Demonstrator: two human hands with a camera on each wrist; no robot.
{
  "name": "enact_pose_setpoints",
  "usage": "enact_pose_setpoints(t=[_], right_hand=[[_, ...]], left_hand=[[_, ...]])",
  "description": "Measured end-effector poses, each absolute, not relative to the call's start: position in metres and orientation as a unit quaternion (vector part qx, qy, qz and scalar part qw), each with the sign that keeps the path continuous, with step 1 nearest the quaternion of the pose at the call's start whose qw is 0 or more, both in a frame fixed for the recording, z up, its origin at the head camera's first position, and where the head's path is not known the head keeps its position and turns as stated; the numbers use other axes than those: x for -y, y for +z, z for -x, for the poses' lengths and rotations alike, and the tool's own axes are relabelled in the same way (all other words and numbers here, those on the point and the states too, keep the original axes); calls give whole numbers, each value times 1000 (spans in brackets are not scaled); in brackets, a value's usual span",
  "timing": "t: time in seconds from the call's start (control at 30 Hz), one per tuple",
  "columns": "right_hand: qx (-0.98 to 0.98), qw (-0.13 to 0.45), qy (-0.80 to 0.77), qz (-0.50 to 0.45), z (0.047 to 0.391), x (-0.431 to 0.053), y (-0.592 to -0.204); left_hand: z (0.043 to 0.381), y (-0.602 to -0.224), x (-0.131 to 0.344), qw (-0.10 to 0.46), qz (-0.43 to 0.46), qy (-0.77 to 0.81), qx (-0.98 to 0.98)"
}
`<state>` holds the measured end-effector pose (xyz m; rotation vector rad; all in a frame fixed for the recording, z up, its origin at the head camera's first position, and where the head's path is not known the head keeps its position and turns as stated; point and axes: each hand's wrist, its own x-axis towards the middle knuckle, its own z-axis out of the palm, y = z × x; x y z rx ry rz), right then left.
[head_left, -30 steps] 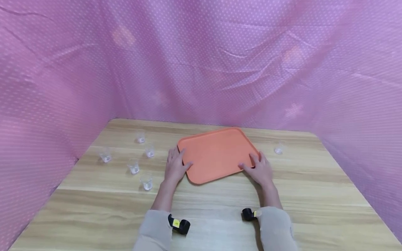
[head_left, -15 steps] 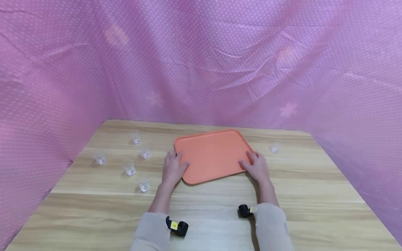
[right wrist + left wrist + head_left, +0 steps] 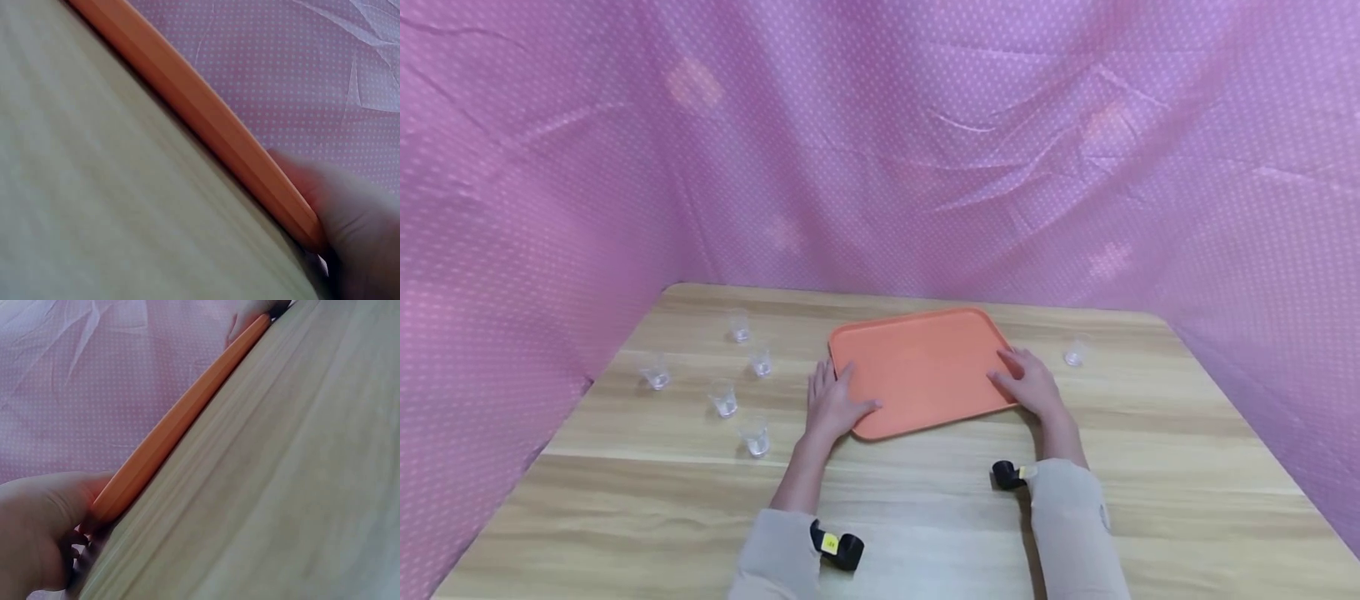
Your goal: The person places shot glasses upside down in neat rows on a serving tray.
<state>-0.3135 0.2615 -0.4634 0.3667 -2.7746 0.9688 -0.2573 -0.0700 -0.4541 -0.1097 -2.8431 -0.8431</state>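
Observation:
An orange rectangular tray (image 3: pixel 925 371) lies flat on the wooden table, turned slightly askew. At its left side my left hand (image 3: pixel 833 407) grips the rim near the front corner, thumb over the top and fingers along the outer edge. My right hand (image 3: pixel 1033 386) holds the opposite short side, its thumb reaching onto the tray's surface. In the left wrist view the tray's side (image 3: pixel 169 431) runs close above the table, with the left thumb (image 3: pixel 94 484) over its edge. The right wrist view shows the right hand (image 3: pixel 362 231) around the other front corner, fingertips hidden.
Several small clear cups (image 3: pixel 724 403) stand left of the tray, the closest cup (image 3: pixel 757 442) near my left wrist. Another clear cup (image 3: pixel 1074 355) stands right of the tray. Pink dotted cloth (image 3: pixel 917 167) encloses the wooden table (image 3: pixel 925 508) behind and at both sides.
My right hand and forearm have shifted forward along the tray's right side. The left thumb now reaches farther onto the tray near its front corner. The tray has barely moved.

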Motion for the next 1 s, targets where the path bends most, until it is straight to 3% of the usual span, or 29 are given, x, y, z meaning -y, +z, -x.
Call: enact_pose_setpoints(t=[0.7, 1.0], right_hand=[[943, 83, 318, -57, 270, -240, -457], [927, 96, 360, -46, 273, -249, -459]], left_hand=[[265, -450, 85, 75, -3, -380, 922], [267, -450, 85, 79, -16, -426, 901]])
